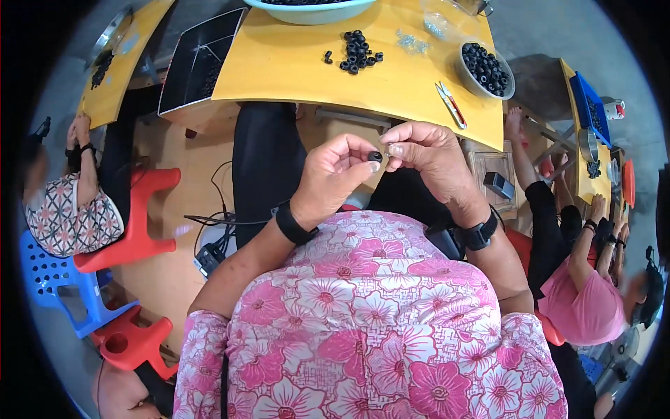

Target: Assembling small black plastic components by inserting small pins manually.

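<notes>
Above my lap, just off the near edge of the yellow table (pixel 279 66), both hands are close together. Between thumb and forefinger, my left hand (pixel 331 174) pinches a small black ring-shaped part (pixel 375 156), its hole visible. Fingertips almost meeting it, my right hand (pixel 436 164) is closed in a pinch on a tiny piece, apparently silvery, too small to name. A loose pile of similar black parts (pixel 357 52) lies on the table, with a scatter of small silvery pieces (pixel 412 43) to its right. Further right stands a bowl (pixel 463 79) full of black parts.
Red-handled thread snips (pixel 451 105) lie near the table's right corner. A light-blue basin (pixel 314 14) and a clear container (pixel 447 19) stand farther back. Left of the table is an open black-lined box (pixel 188 77). Co-workers sit at tables on both sides; red stools (pixel 143 223) stand left.
</notes>
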The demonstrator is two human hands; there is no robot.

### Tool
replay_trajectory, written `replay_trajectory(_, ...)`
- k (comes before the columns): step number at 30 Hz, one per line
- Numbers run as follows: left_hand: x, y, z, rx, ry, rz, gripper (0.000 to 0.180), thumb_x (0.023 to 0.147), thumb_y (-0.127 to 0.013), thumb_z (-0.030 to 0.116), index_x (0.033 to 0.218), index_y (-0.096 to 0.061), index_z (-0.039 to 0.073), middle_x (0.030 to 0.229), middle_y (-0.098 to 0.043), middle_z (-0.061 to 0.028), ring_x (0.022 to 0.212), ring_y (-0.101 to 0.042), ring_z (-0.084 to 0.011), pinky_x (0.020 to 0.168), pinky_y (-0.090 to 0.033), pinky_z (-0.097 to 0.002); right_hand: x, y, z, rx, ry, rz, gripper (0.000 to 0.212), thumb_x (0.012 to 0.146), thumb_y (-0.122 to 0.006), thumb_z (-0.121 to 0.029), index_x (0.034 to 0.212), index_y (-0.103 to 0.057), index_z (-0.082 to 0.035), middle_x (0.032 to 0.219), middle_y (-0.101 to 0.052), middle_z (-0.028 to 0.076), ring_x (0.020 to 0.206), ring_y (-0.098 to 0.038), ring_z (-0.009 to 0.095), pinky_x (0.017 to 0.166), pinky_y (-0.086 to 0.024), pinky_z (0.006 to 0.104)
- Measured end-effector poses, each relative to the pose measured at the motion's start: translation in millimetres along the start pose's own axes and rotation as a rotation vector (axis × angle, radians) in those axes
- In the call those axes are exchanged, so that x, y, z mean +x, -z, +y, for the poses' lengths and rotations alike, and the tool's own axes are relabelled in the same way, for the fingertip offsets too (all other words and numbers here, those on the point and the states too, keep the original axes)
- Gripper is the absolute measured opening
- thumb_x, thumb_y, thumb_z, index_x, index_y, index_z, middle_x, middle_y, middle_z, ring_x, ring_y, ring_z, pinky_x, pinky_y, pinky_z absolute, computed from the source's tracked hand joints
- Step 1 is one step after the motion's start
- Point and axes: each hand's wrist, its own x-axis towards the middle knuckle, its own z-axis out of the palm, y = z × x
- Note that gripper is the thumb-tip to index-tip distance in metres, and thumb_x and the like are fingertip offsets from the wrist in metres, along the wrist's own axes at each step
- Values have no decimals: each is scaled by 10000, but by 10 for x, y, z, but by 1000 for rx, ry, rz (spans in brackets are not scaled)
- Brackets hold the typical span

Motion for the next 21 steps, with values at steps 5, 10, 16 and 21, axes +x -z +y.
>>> replay_trajectory(5,-59,-35,34,-37,-16,-20,162,856,-626,-5,1003,-566,27,903,-577,15,828,-556,-32,755,-489,-194,-46,-61,36,45,11,-2,147,844,-634,-19,980,-677,19,808,-651,40,695,-591,96,677,-489,221)
replay_trajectory(10,-84,-63,36,-16,-21,-9,127,858,-635,16,964,-567,35,889,-577,12,815,-556,-34,725,-489,-195,-73,-97,62,55,53,-8,138,838,-642,-16,966,-678,21,812,-651,37,693,-589,93,673,-488,219)
replay_trajectory(16,-97,-29,49,-24,-26,-2,105,867,-626,31,954,-566,29,880,-585,-4,802,-573,-55,738,-521,-228,-71,-133,75,-334,324,-6,148,822,-644,25,961,-692,17,827,-643,56,702,-602,104,644,-506,235)
replay_trajectory(21,-60,19,36,-78,4,29,108,872,-619,31,968,-571,25,898,-598,-16,800,-585,-65,736,-528,-232,-67,-196,21,-383,355,11,176,800,-643,57,965,-690,15,843,-639,67,715,-615,110,644,-515,240)
